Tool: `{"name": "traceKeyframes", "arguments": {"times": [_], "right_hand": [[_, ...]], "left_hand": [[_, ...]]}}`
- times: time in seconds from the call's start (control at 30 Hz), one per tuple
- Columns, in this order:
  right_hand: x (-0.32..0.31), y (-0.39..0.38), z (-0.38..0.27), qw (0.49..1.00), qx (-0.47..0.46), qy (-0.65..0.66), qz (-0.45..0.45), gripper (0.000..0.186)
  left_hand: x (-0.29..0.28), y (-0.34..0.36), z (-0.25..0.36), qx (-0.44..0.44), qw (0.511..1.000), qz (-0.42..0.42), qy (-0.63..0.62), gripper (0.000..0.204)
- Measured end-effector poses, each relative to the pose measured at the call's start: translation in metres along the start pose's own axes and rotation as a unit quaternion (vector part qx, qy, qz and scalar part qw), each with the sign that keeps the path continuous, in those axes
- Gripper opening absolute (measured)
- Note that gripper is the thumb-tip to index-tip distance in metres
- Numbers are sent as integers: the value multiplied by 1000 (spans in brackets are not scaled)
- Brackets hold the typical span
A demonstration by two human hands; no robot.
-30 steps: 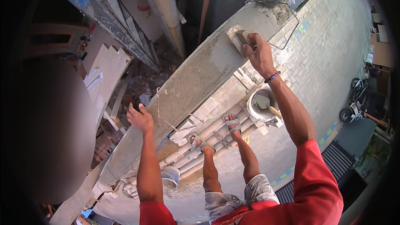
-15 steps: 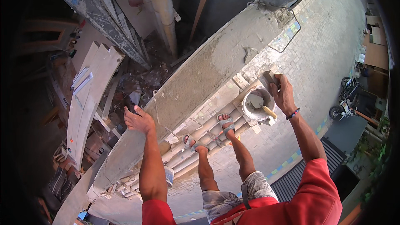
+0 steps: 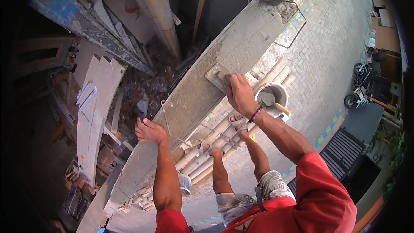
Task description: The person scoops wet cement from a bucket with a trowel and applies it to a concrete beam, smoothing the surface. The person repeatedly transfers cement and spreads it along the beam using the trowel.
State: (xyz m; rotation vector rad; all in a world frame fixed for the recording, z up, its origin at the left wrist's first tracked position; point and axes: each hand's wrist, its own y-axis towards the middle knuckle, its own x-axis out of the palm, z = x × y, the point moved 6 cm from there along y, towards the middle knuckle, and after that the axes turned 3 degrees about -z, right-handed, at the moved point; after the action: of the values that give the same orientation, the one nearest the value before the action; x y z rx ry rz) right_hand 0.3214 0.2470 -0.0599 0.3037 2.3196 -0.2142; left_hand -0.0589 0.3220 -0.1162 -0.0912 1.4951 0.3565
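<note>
Soft daylight brightens the paving (image 3: pixel 321 56) right of the right fingers (image 3: pixel 236 80); dim shadow lies left of the left fingers (image 3: pixel 140 130); fisheye edges curve into black.

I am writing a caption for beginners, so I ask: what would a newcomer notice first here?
Probably the long grey cement beam crossing the middle diagonally, where the right hand holds a flat rectangular float on it. Next, the round whitish bucket with a grey trowel, just right of that hand. Below, grey strapped sandals stand on pale round poles.
</note>
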Motion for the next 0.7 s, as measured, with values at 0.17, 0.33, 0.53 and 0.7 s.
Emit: {"name": "traceKeyframes", "arguments": {"times": [0.17, 0.33, 0.53, 0.7], "right_hand": [[-6, -18, -23, 994, -41, 63, -84, 30], [-128, 64, 92, 977, 148, 6, 152, 31], [-136, 91, 139, 973, 105, -82, 189, 32], [-23, 26, 19, 1000, 4, 18, -17, 35]], "left_hand": [[1, 0, -1, -9, 998, -64, 13, 55], [0, 0, -3, 1, 997, -73, 15, 55], [5, 0, 6, 5, 996, -89, 12, 55], [9, 0, -6, -11, 995, -95, 23, 54]]}}
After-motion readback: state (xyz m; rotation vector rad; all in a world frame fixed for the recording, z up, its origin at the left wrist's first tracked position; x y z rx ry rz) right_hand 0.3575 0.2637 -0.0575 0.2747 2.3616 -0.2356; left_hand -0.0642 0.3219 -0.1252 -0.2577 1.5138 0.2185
